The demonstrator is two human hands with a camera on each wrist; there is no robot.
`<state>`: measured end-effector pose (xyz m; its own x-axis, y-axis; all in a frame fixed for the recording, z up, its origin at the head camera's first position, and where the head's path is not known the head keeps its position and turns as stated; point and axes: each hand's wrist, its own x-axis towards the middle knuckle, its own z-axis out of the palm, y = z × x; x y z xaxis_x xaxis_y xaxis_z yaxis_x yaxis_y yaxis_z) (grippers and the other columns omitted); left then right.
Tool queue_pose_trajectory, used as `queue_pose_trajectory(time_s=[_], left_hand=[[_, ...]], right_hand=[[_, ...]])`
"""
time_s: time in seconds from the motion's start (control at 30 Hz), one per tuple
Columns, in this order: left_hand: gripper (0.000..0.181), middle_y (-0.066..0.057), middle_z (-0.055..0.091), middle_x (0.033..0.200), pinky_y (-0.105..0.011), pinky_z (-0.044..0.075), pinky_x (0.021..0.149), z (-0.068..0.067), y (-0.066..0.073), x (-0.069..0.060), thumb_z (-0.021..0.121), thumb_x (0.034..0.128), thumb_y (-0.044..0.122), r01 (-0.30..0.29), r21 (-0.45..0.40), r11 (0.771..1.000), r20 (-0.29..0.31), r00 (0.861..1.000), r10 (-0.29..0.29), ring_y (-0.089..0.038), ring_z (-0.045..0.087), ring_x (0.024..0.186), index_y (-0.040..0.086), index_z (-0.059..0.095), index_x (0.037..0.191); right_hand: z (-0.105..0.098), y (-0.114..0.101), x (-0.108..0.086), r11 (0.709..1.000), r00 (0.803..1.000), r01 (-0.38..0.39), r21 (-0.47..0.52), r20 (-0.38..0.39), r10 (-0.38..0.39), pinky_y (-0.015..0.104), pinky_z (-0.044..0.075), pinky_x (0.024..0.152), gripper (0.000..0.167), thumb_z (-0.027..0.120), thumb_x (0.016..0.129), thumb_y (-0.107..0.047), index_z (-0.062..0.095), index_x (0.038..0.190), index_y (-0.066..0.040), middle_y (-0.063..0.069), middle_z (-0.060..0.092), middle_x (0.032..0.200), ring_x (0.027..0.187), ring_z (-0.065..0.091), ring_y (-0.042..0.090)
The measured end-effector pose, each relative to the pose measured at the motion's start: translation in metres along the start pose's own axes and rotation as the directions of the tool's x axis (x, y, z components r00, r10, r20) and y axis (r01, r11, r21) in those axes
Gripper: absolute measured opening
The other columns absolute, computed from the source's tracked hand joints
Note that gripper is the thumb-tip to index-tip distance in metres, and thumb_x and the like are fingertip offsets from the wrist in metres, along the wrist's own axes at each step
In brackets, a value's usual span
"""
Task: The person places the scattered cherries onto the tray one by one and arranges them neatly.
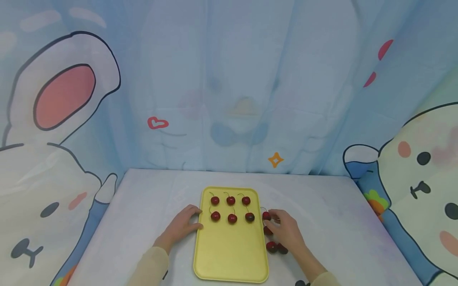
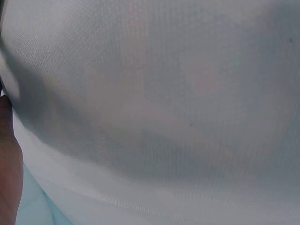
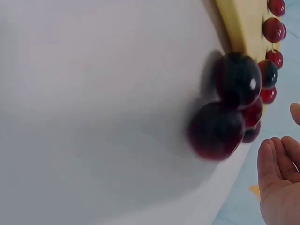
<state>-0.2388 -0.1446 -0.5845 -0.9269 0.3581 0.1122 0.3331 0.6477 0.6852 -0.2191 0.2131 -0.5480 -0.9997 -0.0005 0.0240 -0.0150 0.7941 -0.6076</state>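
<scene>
A yellow tray lies on the white-covered table with red cherries in two rows across its far half. At its left edge my left hand touches the rim with fingertips and thumb. Beyond the right edge my right hand reaches to a loose cherry, thumb and fingers apart on its near side. Another cherry lies partly behind that hand. Two dark red cherries sit together nearer to me. In the right wrist view the fingers and thumb show a gap.
The white tablecloth stretches out on both sides of the tray. Behind the table hangs a blue curtain with cartoon animals. A small dark object shows at the near edge by the right sleeve.
</scene>
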Motion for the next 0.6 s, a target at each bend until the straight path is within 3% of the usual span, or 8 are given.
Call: queue_pose_trajectory(time_s=[0.33,0.6], left_hand=[[0.044,-0.005,0.057,0.123,-0.043,0.042,0.108,-0.001,0.001,0.0,0.076,0.0857,0.024,0.009,-0.006,1.0,0.003,1.0,-0.009,-0.025,0.054,0.119,0.006,0.061,0.123],[0.043,-0.005,0.057,0.122,-0.043,0.043,0.107,-0.002,0.002,-0.001,0.076,0.085,0.023,-0.009,0.007,1.0,0.001,1.0,0.009,-0.025,0.054,0.118,0.005,0.061,0.121]], right_hand=[[-0.012,0.029,-0.021,0.992,0.993,-0.115,-0.046,0.0,0.115,0.048,0.053,0.094,0.047,0.071,0.09,-0.025,0.057,0.128,-0.002,0.016,0.06,0.124,0.115,0.058,0.034],[-0.013,0.041,-0.038,0.975,0.975,-0.22,-0.045,0.032,0.221,0.051,0.053,0.092,0.05,0.072,0.088,-0.026,0.057,0.127,0.002,0.021,0.06,0.123,0.114,0.057,0.038]])
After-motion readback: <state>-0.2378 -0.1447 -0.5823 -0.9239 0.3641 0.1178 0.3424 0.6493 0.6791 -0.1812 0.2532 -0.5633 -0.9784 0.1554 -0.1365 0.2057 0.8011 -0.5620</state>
